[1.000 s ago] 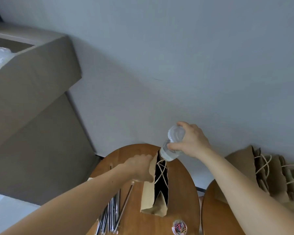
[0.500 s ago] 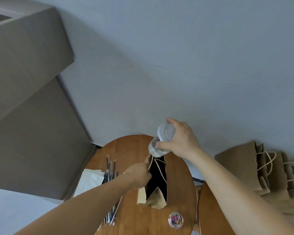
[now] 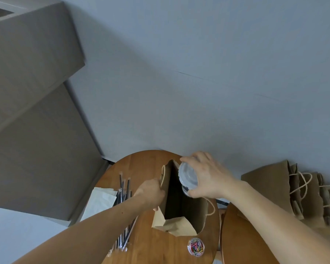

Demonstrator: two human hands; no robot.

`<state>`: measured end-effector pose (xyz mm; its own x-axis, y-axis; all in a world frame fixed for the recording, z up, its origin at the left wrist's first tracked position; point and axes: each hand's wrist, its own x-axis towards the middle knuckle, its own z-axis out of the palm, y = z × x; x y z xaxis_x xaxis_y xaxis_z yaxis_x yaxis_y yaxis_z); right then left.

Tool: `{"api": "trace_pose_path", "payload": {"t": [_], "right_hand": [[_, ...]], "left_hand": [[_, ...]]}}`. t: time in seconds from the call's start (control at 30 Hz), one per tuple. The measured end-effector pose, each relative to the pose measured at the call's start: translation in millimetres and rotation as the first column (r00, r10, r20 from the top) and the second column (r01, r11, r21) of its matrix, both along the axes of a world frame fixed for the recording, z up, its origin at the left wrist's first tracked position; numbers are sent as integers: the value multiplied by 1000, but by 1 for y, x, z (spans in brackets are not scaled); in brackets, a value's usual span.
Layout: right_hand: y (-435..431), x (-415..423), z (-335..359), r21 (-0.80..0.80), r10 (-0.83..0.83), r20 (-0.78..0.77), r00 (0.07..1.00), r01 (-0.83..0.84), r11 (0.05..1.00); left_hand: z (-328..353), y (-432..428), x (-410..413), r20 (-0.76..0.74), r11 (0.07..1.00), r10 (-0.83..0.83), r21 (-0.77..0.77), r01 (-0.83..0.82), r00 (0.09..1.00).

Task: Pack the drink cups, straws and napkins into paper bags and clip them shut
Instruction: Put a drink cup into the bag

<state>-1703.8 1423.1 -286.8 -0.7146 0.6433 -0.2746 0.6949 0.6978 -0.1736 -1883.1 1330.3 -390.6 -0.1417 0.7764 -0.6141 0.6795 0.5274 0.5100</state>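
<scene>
The right hand (image 3: 210,178) is gripping a clear plastic cup (image 3: 188,177), fingers curled over its far side and thumb pressing the near side. The cup is lying tilted at the mouth of a brown paper bag (image 3: 171,224), its round, ridged lid facing the camera. The lid and hand are covering most of the cup's body, so its contents cannot be made out.

The left hand (image 3: 151,191) is clenching the bag's left rim and holding the mouth wide. Its fingertips are disappearing behind the paper. The bag is standing on a round wooden table (image 3: 147,162) with a smooth orange-brown top. Its paper is matte and creased, with twisted cord handles, and its inside is showing only as a dark slot.

Left of the bag, thin dark straws (image 3: 123,191) in glossy clear wrappers are lying in a loose bundle, partly under the left forearm. Beside them a flat stack of pale napkins (image 3: 100,201) is overhanging the table edge. Near the front edge a small round clear tub (image 3: 196,247) is holding coloured paper clips.

On a second wooden table (image 3: 240,241) to the right, more bags (image 3: 271,185) are leaning together, probably three or four, cut off by the frame edge. A grey-brown cabinet (image 3: 27,111) is showing blurred at the left against a plain grey wall (image 3: 198,73).
</scene>
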Motion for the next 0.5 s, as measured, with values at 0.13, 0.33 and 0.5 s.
{"api": "trace_pose_path", "payload": {"t": [0.13,0.33,0.5], "right_hand": [[-12,-8,-31,20,66,121,990,-69,997],[-30,-24,-90,68,46,282,958,-68,995],[-47,-37,-122,173,28,247,969,-72,982]], "left_hand": [[3,-1,3,33,1000,-1,19,1,999],[5,-9,2,46,999,41,4,-41,998],[4,-12,-2,18,996,93,-18,-93,995]]}}
